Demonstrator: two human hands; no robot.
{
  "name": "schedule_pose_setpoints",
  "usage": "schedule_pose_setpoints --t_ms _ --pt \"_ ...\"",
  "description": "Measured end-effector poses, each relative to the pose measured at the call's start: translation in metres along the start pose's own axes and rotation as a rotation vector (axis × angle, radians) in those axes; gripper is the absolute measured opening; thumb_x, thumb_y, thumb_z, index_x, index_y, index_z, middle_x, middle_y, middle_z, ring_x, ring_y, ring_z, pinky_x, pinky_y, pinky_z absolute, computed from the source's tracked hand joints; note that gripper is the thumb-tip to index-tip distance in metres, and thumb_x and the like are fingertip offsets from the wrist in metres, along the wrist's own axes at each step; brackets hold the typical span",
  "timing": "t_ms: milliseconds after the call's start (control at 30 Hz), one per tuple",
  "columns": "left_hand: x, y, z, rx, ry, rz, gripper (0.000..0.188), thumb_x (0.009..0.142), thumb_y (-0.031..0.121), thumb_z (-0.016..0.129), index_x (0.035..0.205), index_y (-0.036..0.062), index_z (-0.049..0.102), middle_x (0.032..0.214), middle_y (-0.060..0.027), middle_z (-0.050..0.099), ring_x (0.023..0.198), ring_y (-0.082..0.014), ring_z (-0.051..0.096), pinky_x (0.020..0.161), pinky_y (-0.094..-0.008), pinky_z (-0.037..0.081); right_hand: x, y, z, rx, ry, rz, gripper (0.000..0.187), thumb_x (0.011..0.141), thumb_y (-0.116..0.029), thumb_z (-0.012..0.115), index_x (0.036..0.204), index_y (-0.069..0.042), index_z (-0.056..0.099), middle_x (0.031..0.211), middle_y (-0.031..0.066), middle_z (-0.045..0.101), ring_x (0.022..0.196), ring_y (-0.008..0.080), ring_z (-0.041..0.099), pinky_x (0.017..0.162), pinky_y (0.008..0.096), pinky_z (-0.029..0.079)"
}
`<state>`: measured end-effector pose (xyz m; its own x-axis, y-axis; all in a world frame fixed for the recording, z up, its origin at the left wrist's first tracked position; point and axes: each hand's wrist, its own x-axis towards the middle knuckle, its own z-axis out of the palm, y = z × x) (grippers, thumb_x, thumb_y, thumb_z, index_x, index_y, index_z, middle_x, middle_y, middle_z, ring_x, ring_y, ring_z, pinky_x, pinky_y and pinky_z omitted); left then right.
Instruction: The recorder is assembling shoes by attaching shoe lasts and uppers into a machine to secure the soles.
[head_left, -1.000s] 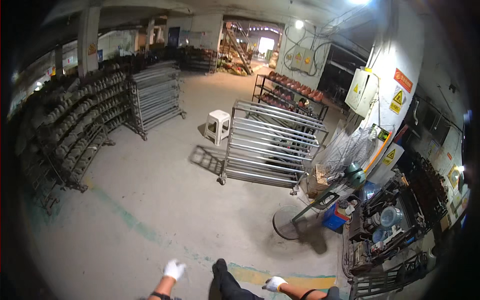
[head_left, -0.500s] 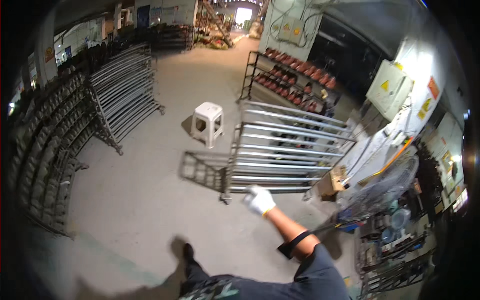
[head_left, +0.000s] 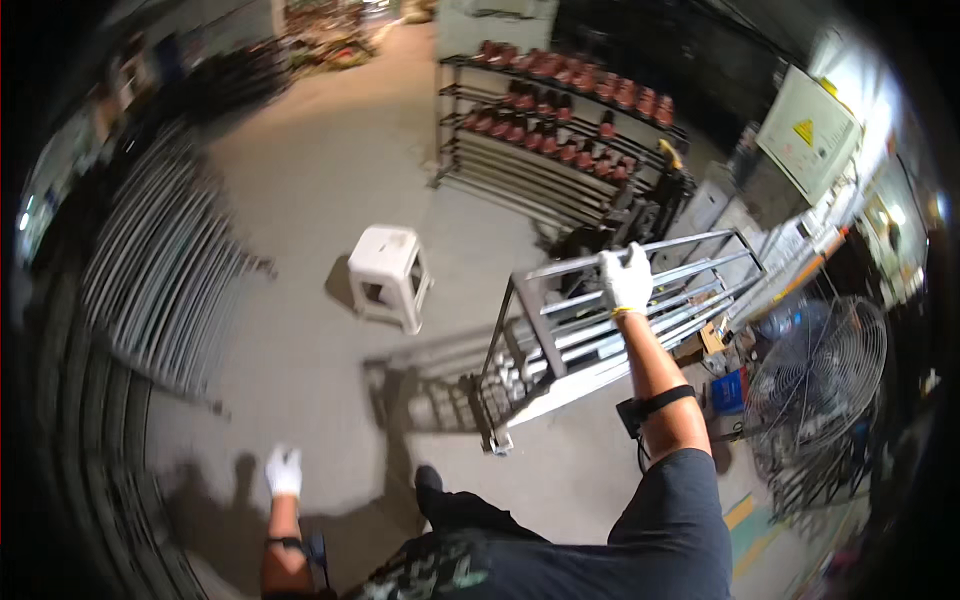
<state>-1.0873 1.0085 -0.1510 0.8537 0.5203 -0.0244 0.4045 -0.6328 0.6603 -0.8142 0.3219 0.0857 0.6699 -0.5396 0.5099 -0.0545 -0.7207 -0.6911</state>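
Observation:
My right hand (head_left: 627, 282), in a white glove, grips the top rail of a metal rack (head_left: 548, 330) on the right. The rack is a frame of silver bars with black end posts, standing at an angle before me. Lower left, my left hand (head_left: 284, 473) hangs over the floor, also gloved in white. It holds nothing, and its fingers look slightly bent and apart. Black straps go round both forearms. Ahead, between the racks, stands a white plastic stool (head_left: 388, 262), apart from both hands.
Another barred rack (head_left: 165, 270) lines the left side. Farther back, a shelf rack (head_left: 480, 160) carries rows of reddish-brown shoes (head_left: 580, 72). A caged fan (head_left: 820, 370) and a blue box (head_left: 729, 391) stand at right, below a pale electrical cabinet (head_left: 808, 135).
My right hand has come up from the rack's lower near side onto its top rail. My left hand has entered the view. The view has turned and moved closer to the rack.

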Motion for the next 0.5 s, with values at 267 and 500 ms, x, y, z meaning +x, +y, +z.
schedule_pose_setpoints --t_ms 267,500 --pt "0.217 -0.119 0.085 0.835 -0.503 1.08 0.04 0.103 0.032 0.051 0.13 0.0108 0.072 0.127 -0.0171 0.072 0.112 -0.0344 0.07 0.096 -0.0479 0.055 0.1 0.074 0.083 -0.362 0.051 0.701 0.073 0.079 -0.051 0.078 0.124 0.005 0.068 0.123 0.0318 0.071 0.119 0.043 0.069 0.103 0.0465 0.055" --pt "0.505 0.037 0.212 0.632 -0.637 0.625 0.039 0.105 0.032 0.048 0.124 0.0122 0.076 0.127 -0.0169 0.073 0.114 -0.0351 0.071 0.1 -0.0487 0.054 0.1 0.188 0.1 -0.586 0.247 0.773 0.034 0.091 -0.025 0.06 0.112 0.001 0.069 0.105 0.0303 0.074 0.1 0.0465 0.074 0.088 0.0472 0.059"
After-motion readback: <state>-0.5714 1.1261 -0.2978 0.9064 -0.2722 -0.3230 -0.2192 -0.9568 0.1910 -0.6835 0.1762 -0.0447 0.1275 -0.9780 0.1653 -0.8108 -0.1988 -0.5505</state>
